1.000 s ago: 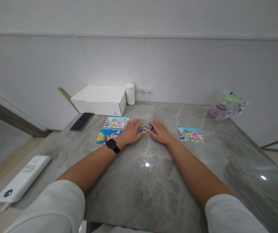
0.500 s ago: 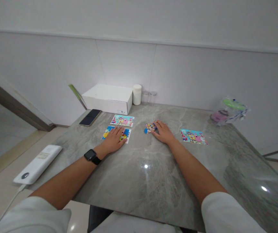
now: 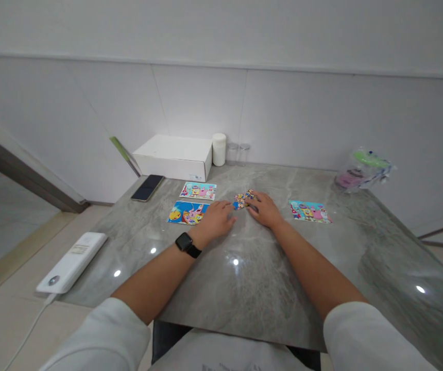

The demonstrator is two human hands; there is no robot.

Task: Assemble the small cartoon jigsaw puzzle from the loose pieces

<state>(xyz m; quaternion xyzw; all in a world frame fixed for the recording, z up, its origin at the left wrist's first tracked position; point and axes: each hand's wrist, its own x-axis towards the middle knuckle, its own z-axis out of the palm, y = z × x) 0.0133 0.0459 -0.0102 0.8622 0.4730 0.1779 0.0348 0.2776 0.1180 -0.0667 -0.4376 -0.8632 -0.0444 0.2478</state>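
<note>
A small heap of colourful jigsaw puzzle pieces lies mid-table. My right hand rests at the heap's right edge, fingers apart and touching the pieces. Just left of the heap is my left hand, its fingers stretched forward with nothing visible in them. It partly covers the right end of a blue cartoon picture card. Behind that card lies a light-blue cartoon picture card. A finished-looking cartoon picture of the same design lies flat to the right of my right hand.
At the back stand a white box, a white bottle and two clear jars. A phone lies at the left, a cabled white power bank at the left edge. A plastic bag sits at the back right.
My left hand has slid right, off most of the blue card and up to the puzzle pieces. My right hand stays at the heap, with its fingers slightly more bent.
</note>
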